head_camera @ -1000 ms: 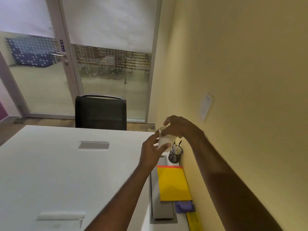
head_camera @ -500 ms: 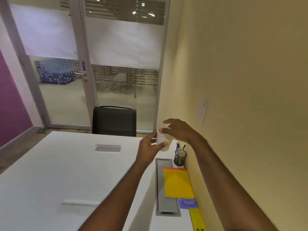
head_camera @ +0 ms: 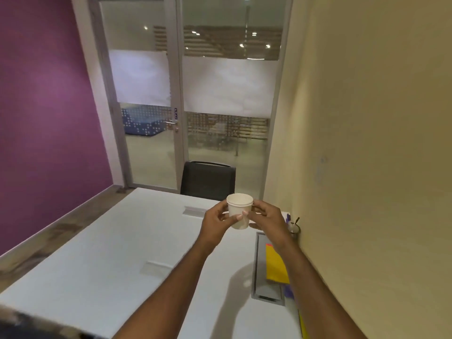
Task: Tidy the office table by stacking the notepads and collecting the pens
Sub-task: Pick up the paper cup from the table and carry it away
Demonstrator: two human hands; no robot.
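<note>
Holding a white paper cup (head_camera: 240, 211) above the table (head_camera: 102, 265), your left hand (head_camera: 218, 225) and right hand (head_camera: 267, 217) both grip it; yellow notepad (head_camera: 276, 266) lies below your right wrist; pen holder (head_camera: 294, 227) just right of that hand.

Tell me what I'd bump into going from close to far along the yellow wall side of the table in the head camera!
Yellow notepad → pen holder with pens, against the wall → black chair at the table's far end → glass door.
</note>
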